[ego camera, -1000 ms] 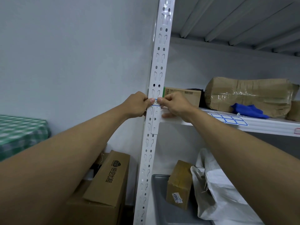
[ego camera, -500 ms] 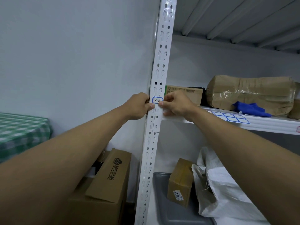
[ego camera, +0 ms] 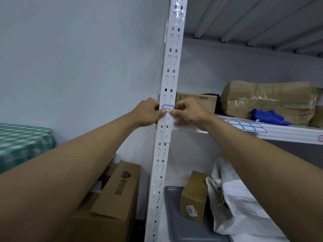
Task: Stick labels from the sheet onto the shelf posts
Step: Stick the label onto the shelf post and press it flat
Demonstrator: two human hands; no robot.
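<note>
Since the earlier frame my two thumbs have slid down from the upper edge to the lower edge of the small white blue-bordered paper label [ego camera: 168,108], which now shows its handwritten mark in full. Item one: tall white perforated steel shelf post [ego camera: 170,81], upright, bearing the label on its front face just above the joint with the white metal shelf board [ego camera: 283,131]. Item two: my left hand [ego camera: 147,113], fingers curled around the post's outer edge for bracing, thumb pressing the label's lower left corner. Item three: my right hand [ego camera: 187,111], fingers folded loosely, thumb pressing the lower right corner; neither hand carries anything loose. Both thumbs bear on the bottom edge, I judge, to seat the adhesive flat over the slotted holes. Item four: white sheet of blue-bordered blank labels [ego camera: 244,125], lying flat on the shelf board just beside my right forearm, kept within reach for the next post. Item five: crumpled brown taped parcel [ego camera: 267,98] and blue cloth [ego camera: 267,117], behind the sheet.
</note>
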